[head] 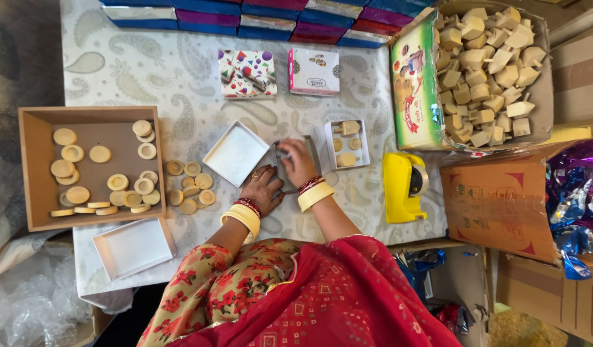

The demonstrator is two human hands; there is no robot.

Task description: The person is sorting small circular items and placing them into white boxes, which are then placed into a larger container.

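Paisley-clothed table (pixel 181 77) carried one small white box (pixel 346 143) already filled with wooden pieces, while left hand (pixel 261 188) steadied and right hand (pixel 298 162) pinched closed another small box (pixel 295 168) at centre, wooden discs (pixel 189 185) unpacked.

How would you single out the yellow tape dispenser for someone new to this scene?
Start at the big open carton of wooden blocks at the table's upper right. Just below its printed flap, right of the person's right hand, sits the tape dispenser. It is the only bright yellow plastic object; everything around it is cardboard or wood.
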